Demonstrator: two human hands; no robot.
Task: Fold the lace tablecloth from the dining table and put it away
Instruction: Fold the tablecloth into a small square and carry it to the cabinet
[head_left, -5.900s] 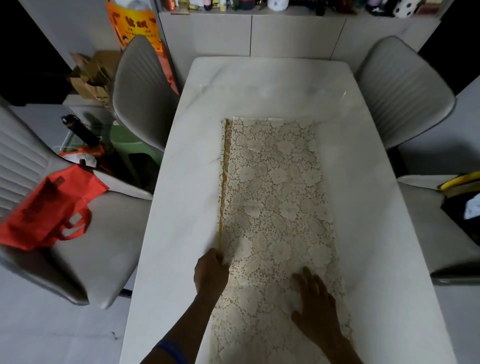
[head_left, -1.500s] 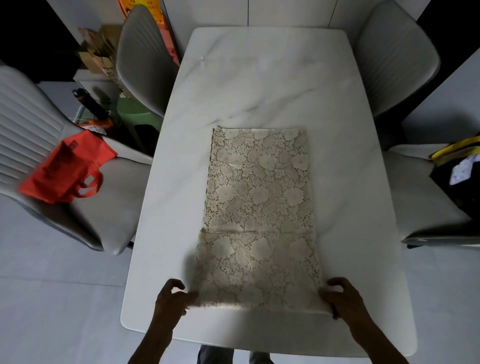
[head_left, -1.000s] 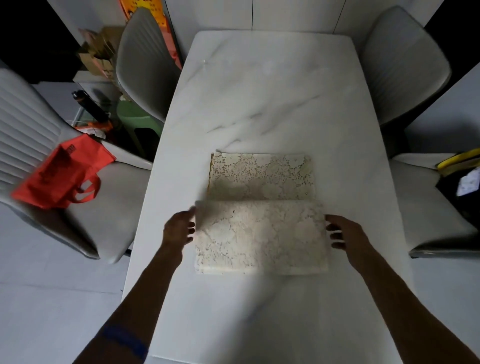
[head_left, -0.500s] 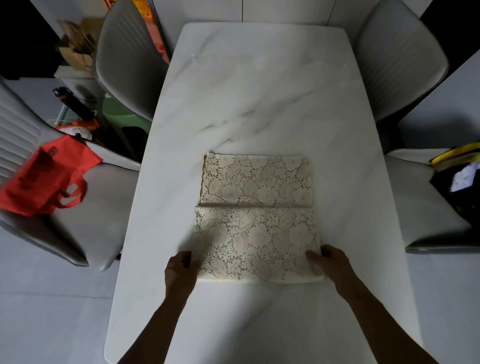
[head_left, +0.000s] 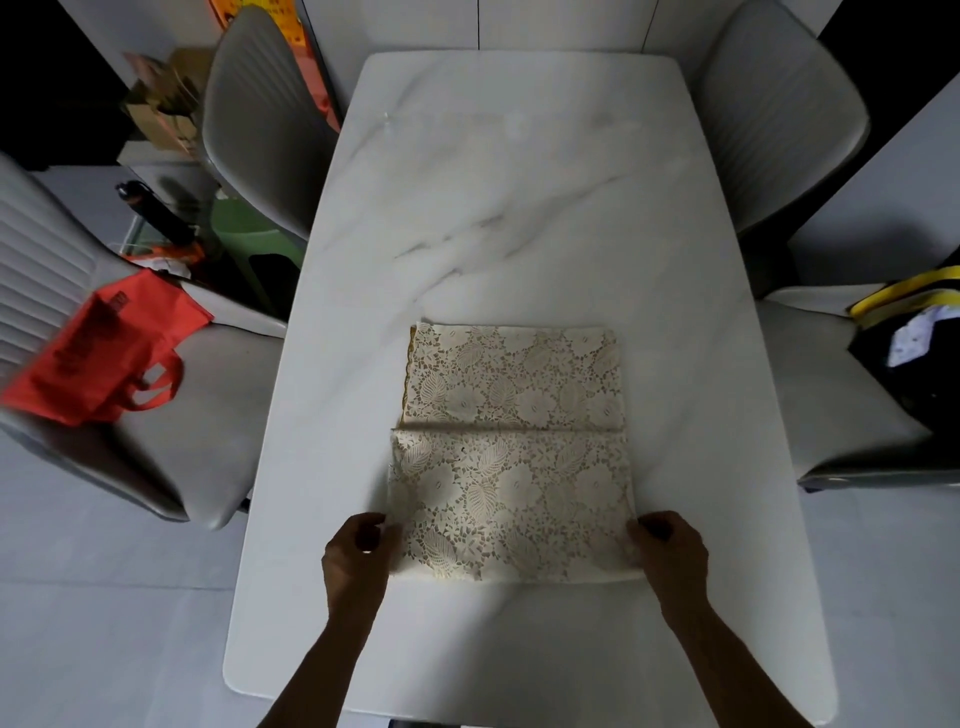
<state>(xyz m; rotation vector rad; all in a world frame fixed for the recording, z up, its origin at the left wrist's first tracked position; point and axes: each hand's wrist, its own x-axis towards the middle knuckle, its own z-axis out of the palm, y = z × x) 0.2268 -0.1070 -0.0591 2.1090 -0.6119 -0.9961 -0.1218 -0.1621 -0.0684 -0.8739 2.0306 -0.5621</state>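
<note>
the white marble table (head_left: 519, 208) fills the middle of the frame, with grey chairs (head_left: 270, 119) at both sides and a red bag (head_left: 104, 353) on the seat at the left edge. the lace tablecloth (head_left: 511, 452) lies folded in the lower centre of the table, a cross seam running through its middle and the nearer half sitting slightly wider than the far half. your left hand (head_left: 356, 558) has its grip closed on the near left corner, and your right hand (head_left: 667, 553) pinches the near right corner.

the layers may slide apart as you lift, because open lace is limp and your grip takes only the corners; a fingertip could also snag a hole. uneven lifting would likely skew the next fold.

compared with half a second ago, the cloth and your hands sit in much the same place, with your fingers curled further round the corners; a second ago the near half was raised in mid-fold.
</note>
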